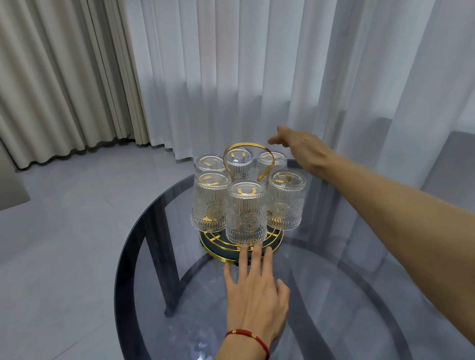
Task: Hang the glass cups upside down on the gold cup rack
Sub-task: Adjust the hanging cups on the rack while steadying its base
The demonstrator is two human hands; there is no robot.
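The glass cups [246,212] are clear, ribbed and embossed glass – the cup rack [248,161] is shiny gold metal. The worktop [343,300] is smooth, glossy smoked glass; the curtains [248,62] are matt cloth.

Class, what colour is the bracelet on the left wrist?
Red with small gold beads, seen in the head view: bracelet.

We count six glass cups [245,212], all upside down on one gold cup rack [247,161], which stands on one round glass table [141,276]. We have two hands out: left hand [256,297], right hand [304,147].
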